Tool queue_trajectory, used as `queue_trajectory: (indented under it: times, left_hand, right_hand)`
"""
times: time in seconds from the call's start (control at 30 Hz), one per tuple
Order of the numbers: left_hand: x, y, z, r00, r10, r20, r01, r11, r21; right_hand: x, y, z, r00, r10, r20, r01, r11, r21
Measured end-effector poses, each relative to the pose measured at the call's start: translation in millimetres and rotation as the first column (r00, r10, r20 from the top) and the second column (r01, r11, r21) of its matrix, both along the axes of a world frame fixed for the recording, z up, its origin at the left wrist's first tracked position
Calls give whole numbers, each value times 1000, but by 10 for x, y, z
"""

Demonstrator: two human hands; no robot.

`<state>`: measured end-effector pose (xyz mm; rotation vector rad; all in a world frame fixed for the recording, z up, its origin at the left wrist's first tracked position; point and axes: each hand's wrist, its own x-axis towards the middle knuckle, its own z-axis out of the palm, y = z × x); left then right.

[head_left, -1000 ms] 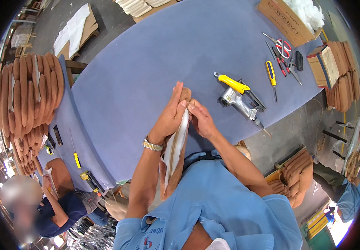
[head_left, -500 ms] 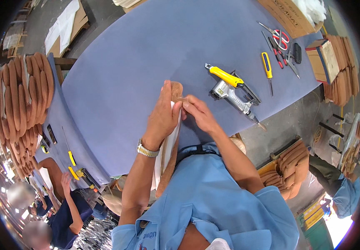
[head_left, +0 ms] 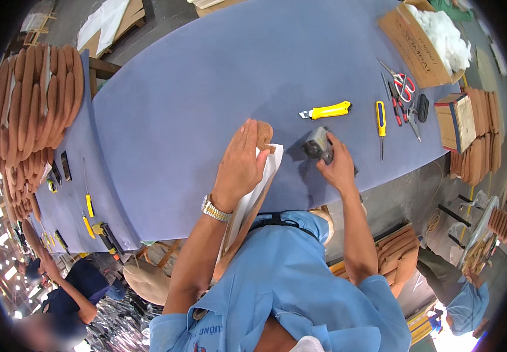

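My left hand (head_left: 239, 170), with a metal watch at its wrist, grips a long, narrow brown upholstered piece (head_left: 264, 134) near its far end. The fingers lie along its left side and the thumb is on the right. A strip of white lining (head_left: 270, 168) runs down the piece, whose near end reaches my shirt. To the right, my right hand (head_left: 338, 167) is wrapped round a grey staple gun (head_left: 318, 144), held over the blue table with its head toward the piece. Beyond the gun lies a yellow utility knife (head_left: 331, 110).
At the table's right are a screwdriver (head_left: 380, 120), red-handled scissors (head_left: 405, 88), pliers (head_left: 413, 114) and a cardboard box (head_left: 414, 44) of white stuffing. Brown padded pieces (head_left: 36, 105) are stacked at the left. A co-worker's arm (head_left: 69, 284) shows at lower left.
My right hand has left the upholstered piece and picked up the staple gun. The knife that lay on the gun is now on the table. The white lining's far end stands out more.
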<state>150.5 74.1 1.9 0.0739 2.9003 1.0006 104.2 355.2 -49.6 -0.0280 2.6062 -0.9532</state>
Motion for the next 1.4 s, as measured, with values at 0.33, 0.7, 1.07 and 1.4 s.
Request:
queue_trajectory:
  times: [0.33, 0.7, 1.07, 1.4]
  left_hand:
    - [23, 11, 106, 993, 15, 114, -20, 999, 49]
    - [-13, -21, 235, 993, 28, 119, -46, 987, 153]
    - [-57, -89, 257, 966, 52, 252, -104, 975, 197]
    - [-79, -160, 280, 965, 34, 260, -91, 973, 211]
  right_hand:
    - [15, -457, 984, 952, 243, -187, -306, 736, -604]
    - [-64, -580, 867, 950, 298, -91, -292, 747, -597]
    - [-157, -718, 968, 942, 322, 93, -211, 786, -582]
    - [-222, -920, 1141, 920, 364, 144, -275, 863, -423]
